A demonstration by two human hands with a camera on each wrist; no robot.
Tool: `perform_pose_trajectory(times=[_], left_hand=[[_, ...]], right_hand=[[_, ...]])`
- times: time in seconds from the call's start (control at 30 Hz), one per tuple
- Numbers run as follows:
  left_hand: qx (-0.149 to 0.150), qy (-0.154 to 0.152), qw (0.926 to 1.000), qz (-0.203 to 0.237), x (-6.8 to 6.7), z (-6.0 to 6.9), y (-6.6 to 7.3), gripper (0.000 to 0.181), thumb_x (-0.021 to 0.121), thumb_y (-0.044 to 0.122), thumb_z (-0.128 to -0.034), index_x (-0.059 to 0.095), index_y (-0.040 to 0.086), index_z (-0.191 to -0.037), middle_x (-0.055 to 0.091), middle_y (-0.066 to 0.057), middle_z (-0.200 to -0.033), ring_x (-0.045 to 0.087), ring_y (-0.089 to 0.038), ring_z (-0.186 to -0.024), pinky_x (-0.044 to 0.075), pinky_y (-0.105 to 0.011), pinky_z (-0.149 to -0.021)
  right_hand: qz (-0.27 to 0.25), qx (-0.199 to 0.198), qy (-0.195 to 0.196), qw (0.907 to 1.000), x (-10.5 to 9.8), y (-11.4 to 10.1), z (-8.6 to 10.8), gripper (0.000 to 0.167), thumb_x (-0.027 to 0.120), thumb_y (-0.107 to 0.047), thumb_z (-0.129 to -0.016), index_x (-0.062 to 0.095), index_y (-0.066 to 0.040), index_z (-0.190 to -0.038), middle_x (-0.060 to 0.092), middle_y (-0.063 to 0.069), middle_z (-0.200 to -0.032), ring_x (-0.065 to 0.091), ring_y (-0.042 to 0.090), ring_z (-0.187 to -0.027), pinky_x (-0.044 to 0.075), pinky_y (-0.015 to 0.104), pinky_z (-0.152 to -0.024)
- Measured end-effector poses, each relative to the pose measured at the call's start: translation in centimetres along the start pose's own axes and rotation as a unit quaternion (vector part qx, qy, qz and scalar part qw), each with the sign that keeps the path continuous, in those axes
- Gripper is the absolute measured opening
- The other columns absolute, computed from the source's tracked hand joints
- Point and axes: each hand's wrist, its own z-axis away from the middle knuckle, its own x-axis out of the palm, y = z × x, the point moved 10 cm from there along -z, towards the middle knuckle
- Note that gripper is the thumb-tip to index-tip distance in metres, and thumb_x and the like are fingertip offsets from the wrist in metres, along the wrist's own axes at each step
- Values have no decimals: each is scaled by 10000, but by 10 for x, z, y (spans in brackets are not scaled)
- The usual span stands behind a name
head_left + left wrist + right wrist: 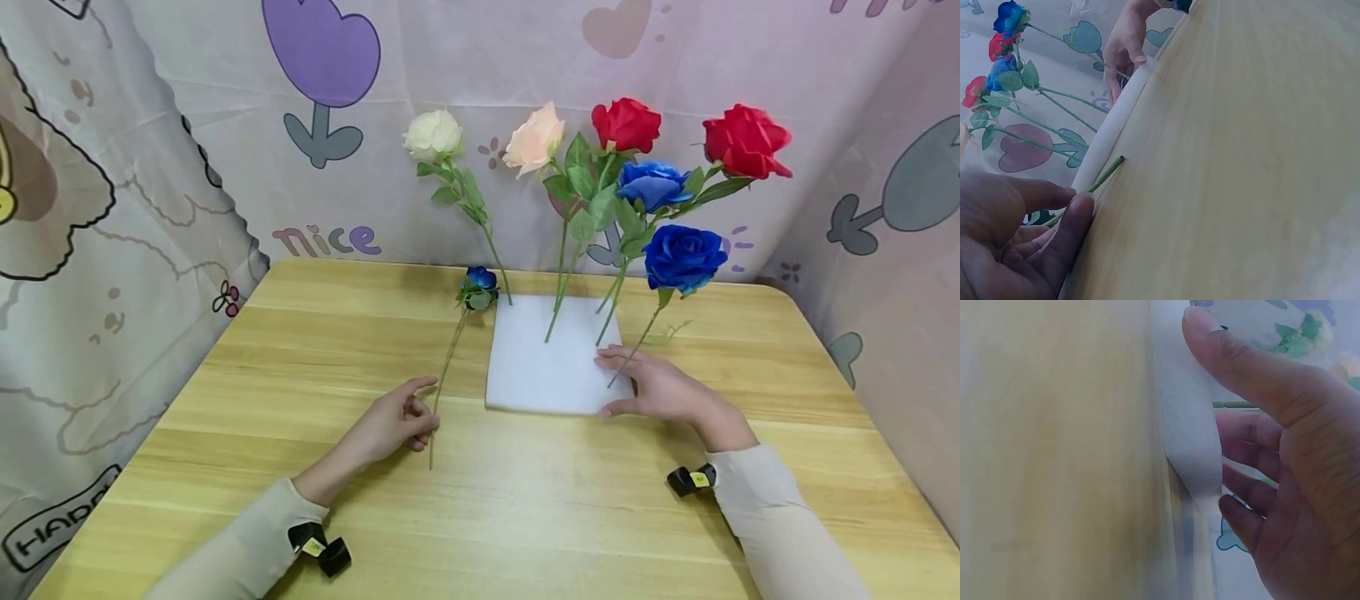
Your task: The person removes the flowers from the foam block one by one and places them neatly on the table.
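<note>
My left hand (393,421) pinches the thin stem of a small blue rose (480,279) between thumb and fingers. Its bloom points away from me, left of the white foam board (547,375). In the left wrist view the cut stem end (1121,159) sticks out past the fingertips. My right hand (660,387) holds the front right corner of the board, thumb by the front edge and fingers over the top. Close to those fingers, a larger blue rose (685,258) stands tilted to the right in the board.
Also standing in the board are a white rose (433,136), a peach rose (535,140), two red roses (626,125) and another blue rose (652,185). All rests on a wooden table (300,350); a printed curtain (480,50) hangs behind it.
</note>
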Motion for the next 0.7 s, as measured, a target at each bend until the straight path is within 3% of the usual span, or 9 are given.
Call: perform_pose_trajectory(times=[0.33, 0.7], left_hand=[[-81, 11, 9999, 111, 0, -3, -2, 641, 672, 66, -930, 353, 31, -1484, 639, -107, -874, 652, -217, -660, 597, -340, -608], [-128, -199, 9988, 434, 6, -7, -3, 613, 630, 3, -938, 346, 15, -1481, 656, -125, -914, 675, -239, -750, 602, -350, -676]], right_hand=[[-52, -242, 125, 9996, -2, -5, -2, 889, 827, -520, -706, 550, 16, -1359, 433, 144, -1475, 302, 398, -1393, 285, 559, -1109], [-254, -73, 25, 9996, 1, 0, -3, 940, 816, -564, -689, 510, -29, -1399, 416, 132, -1494, 271, 393, -1411, 250, 565, -1126]])
